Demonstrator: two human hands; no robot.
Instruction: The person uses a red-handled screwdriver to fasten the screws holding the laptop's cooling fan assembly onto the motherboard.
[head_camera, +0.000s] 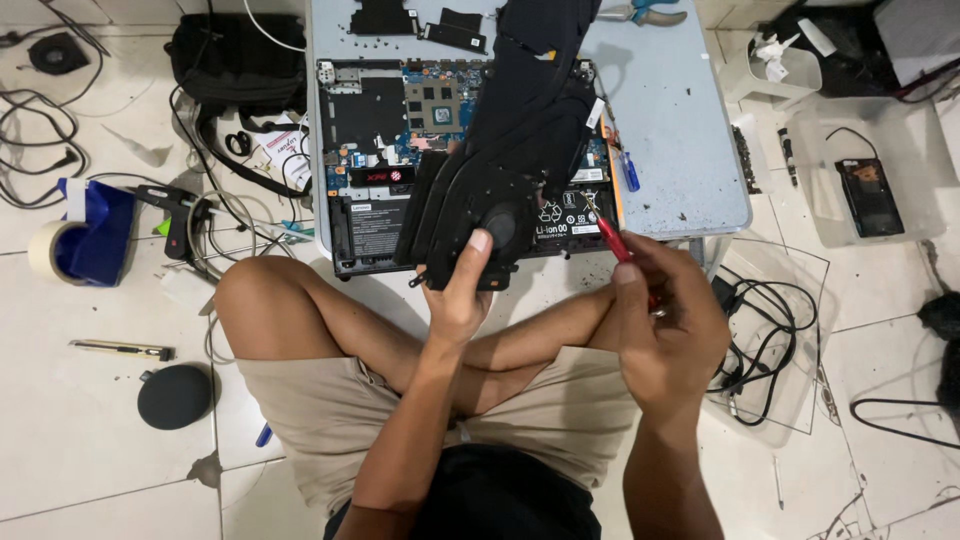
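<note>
I see the left hand clamped on the black fan-and-heatpipe assembly, tilted up off the opened laptop to expose the board. Right hand closed around a red screwdriver, tip near the battery.

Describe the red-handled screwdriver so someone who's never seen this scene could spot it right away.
Start at the opened laptop on the pale blue low table. At its near right corner, the right hand grips a slim red-handled screwdriver, its tip pointing up toward the laptop's black battery. The other screwdriver nearby is blue-handled and lies unheld on the table.
</note>
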